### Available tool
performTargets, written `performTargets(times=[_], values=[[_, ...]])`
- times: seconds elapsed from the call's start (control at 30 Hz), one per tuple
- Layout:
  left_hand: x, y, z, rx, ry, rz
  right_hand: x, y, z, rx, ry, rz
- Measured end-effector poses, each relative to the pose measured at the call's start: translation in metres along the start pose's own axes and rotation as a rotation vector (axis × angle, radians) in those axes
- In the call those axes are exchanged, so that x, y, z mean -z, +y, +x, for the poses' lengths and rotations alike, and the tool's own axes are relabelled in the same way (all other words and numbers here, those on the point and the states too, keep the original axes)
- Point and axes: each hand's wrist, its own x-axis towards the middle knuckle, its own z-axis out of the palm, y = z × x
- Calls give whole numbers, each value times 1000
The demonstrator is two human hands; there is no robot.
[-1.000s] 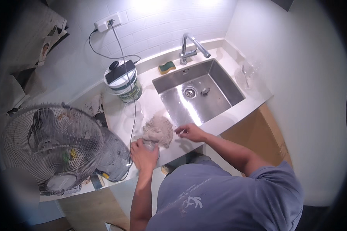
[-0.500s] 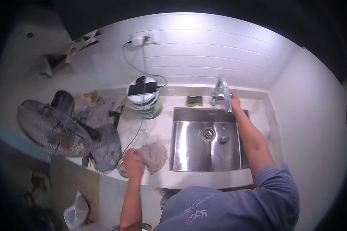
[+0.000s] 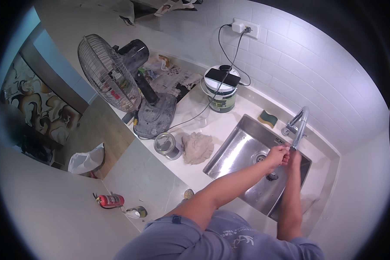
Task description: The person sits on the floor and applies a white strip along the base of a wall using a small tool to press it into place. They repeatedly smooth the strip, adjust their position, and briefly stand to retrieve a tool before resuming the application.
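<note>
My left hand reaches across the steel sink, its fingers curled closed beside the mouth of the chrome faucet. Whether anything is inside those fingers does not show. Close against it, my right hand is just below the spout end; its fingers are mostly hidden. Both hands are over the sink basin. Left of the sink, a crumpled beige cloth lies beside an open metal can. A green and yellow sponge rests behind the sink.
A dusty fan stands on the counter's left part, near newspaper. A green bucket with a black phone on its lid stands by the wall, cords running past. On the floor are a red fire extinguisher and a white bag.
My left hand has moved from the can and cloth to the faucet's mouth. My right hand has come down from the faucet's side to below its spout. The view has swung left.
</note>
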Motion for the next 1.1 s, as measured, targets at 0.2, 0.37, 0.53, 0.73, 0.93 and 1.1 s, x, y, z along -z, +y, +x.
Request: performTargets(times=[0.2,0.37,0.53,0.73,0.93,1.1], values=[[-1,-13,40,-303,458,706,-128,71,-70,272,242,-41],[28,-34,74,-278,456,355,-133,68,-66,224,300,-327],[-4,-81,64,-238,147,89,-38,48,-5,199,356,-707],[2,-52,64,-259,287,-143,-66,66,-43,341,203,-462],[0,-76,33,-75,0,-317,-72,79,-52,315,203,-508],[4,-94,-22,135,-304,-59,39,-5,-6,259,719,-1198]])
